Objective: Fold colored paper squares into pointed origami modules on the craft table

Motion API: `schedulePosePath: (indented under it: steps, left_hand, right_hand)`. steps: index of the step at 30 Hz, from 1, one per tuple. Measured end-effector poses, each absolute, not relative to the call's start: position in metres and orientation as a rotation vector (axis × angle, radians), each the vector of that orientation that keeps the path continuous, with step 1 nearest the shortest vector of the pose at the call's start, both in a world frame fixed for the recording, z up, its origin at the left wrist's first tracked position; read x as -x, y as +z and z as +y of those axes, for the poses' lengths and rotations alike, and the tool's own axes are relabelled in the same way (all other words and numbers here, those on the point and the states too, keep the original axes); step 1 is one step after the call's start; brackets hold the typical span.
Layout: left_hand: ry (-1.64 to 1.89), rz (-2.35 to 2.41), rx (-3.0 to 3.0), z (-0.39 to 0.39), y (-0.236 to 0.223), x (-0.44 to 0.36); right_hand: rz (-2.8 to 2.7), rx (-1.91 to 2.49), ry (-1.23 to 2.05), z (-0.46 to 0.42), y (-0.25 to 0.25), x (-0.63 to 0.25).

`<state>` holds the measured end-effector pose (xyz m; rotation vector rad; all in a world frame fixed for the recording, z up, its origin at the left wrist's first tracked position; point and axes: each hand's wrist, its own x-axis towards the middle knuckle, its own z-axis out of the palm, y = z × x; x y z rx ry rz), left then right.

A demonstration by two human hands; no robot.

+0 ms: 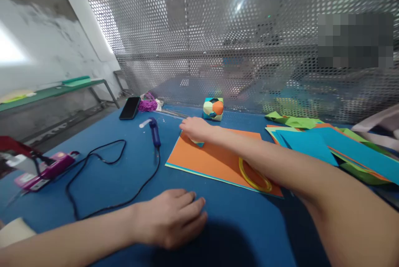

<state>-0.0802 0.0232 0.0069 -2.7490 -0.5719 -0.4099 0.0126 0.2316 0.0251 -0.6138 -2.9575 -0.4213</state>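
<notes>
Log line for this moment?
right hand: at small folded paper | left hand: over blue table | paper cube: near mesh panel

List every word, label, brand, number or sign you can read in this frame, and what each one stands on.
None can be read.
Purple power strip: any markings are too small and blurred to read.
Blue glue gun: no legible lettering.
Phone: dark screen, no readable text.
Orange sheet: no writing visible on the part that shows.
</notes>
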Motion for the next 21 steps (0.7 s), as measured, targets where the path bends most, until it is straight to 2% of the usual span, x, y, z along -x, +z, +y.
schedulePosePath:
  steps: [7,15,21]
  left_hand:
    - [-0.453,-0.506,2.797,0.026,0.008,0.087]
    - [-0.48,-0.516,2.817,0.029,0.006,0.085]
    - [-0.531,-0.687,2.894,0.028,0.003,0.083]
  right_hand:
    - [-2.994,0.68,-0.273,0.29,0.014,0.046]
    - [-2.951,0.929,-0.207,0.318,0.003,0.057]
    - [-2.92,0.925,-0.153,0.312,0.016,0.051]
